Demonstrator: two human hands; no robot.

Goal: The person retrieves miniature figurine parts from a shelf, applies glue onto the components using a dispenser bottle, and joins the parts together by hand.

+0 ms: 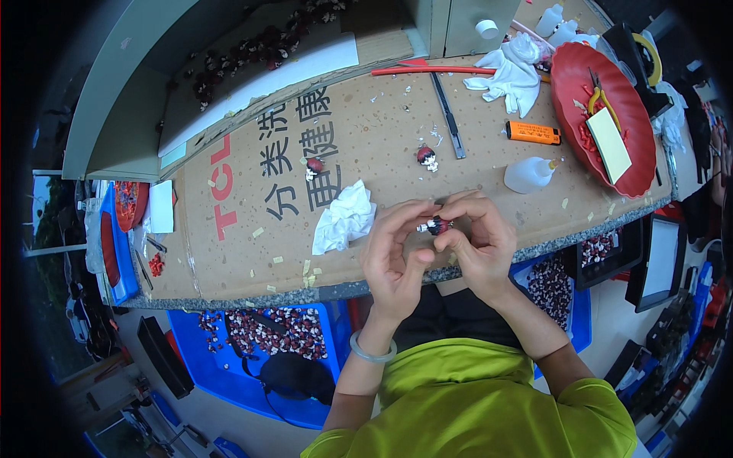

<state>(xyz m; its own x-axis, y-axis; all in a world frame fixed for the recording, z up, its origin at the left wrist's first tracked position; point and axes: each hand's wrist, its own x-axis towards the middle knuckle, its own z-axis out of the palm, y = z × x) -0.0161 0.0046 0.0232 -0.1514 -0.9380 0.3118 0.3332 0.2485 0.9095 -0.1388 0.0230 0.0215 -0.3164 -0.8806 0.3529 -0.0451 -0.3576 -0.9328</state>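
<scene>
A small dark-red and white figurine [437, 226] is pinched between the thumb and fingers of my right hand [482, 237], just above the table's near edge. Around its other side curves my left hand [398, 248], with the thumb apart from the fingers. The left index fingertip comes close to the figurine's top; whether it touches is hard to see. Two similar figurines lie farther off on the cardboard: one figurine [427, 158] straight ahead, another figurine [314, 168] to the left. Beside my left hand is a crumpled white cloth [345, 217].
To the right stand a squeeze bottle [528, 175], an orange box-shaped item [533, 133] and a red tray [569, 91] holding yellow-handled pliers [598, 93]. A knife-like tool [448, 114] lies ahead. Blue bins with figurines, including the left bin [206, 366], sit below the stone edge.
</scene>
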